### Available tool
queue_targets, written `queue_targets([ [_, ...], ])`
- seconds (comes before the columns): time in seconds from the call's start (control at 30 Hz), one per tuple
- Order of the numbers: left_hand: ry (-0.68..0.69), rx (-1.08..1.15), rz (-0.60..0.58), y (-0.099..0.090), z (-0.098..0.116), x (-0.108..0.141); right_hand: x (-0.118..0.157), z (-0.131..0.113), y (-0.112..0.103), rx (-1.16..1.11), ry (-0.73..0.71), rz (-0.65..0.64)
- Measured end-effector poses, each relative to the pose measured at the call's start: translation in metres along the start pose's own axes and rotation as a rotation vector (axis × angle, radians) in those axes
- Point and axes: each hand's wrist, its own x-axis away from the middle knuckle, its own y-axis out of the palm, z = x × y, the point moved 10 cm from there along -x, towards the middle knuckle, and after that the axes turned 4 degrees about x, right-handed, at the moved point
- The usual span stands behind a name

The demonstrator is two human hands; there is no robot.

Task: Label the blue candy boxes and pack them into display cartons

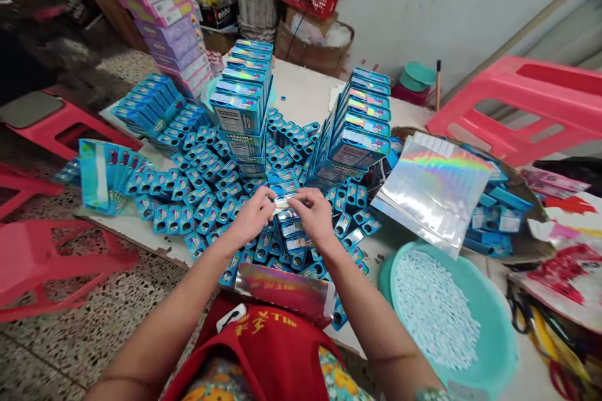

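My left hand and my right hand are closed, fingertips pinching opposite ends of a small shiny blue candy box. Right below it, more blue boxes lie in a short row between my wrists. Many small blue boxes with dark round holes spread over the table around my hands. Beyond them rise two tall stacks of larger blue display boxes, a left stack and a right stack. An open display carton with a holographic sheen lies near my apron.
At right, a turquoise basin holds pale blue candies, beside silvery holographic sheets and a carton of blue packs. Scissors lie far right. Red stools stand left; a pink-and-purple box stack stands behind.
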Motion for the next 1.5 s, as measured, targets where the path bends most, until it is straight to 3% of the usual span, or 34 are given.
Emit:
queue_targets([
  [0.13, 0.096, -0.212, 0.089, -0.030, -0.008, -0.033, -0.036, -0.001, 0.028, 0.201, -0.070, 0.060],
  [0.33, 0.075, -0.295, 0.160, -0.024, -0.034, -0.057, -0.044, 0.011, 0.042, 0.291, -0.075, 0.064],
  [0.53, -0.080, -0.404, 0.378, -0.027, -0.059, -0.040, -0.042, 0.009, 0.034, 0.292, -0.091, 0.087],
  [0.63, -0.052, -0.452, 0.501, -0.027, -0.051, -0.019, -0.040, 0.007, 0.035, 0.318, -0.105, 0.078],
  [0.8, -0.011, -0.738, 0.260, 0.020, -0.043, -0.007, -0.043, 0.008, 0.044, 0.466, -0.068, 0.058],
  [0.9, -0.019, -0.864, 0.173, 0.025, -0.047, 0.002, -0.040, -0.002, 0.041, 0.485, -0.119, 0.017],
  [0.97, -0.004, -0.896, 0.142, 0.022, -0.050, 0.016, -0.027, -0.013, 0.022, 0.442, -0.191, 0.035],
  [1.07, 0.063, -0.844, 0.020, 0.036, -0.057, 0.047, 0.022, -0.020, -0.017, 0.360, -0.275, 0.059],
  [1.13, 0.149, -0.761, -0.118, 0.063, -0.058, 0.067, 0.067, -0.012, -0.037, 0.314, -0.291, 0.025],
  [1.23, 0.274, -0.686, -0.307, 0.113, -0.055, 0.082, 0.132, 0.019, -0.060, 0.394, -0.239, 0.029],
  [1.37, 0.301, -0.727, -0.504, 0.164, -0.052, 0.073, 0.186, 0.061, -0.065, 0.649, -0.159, -0.009],
  [1.5, 0.240, -0.761, -0.546, 0.176, -0.053, 0.060, 0.203, 0.076, -0.047, 0.840, -0.185, -0.100],
])
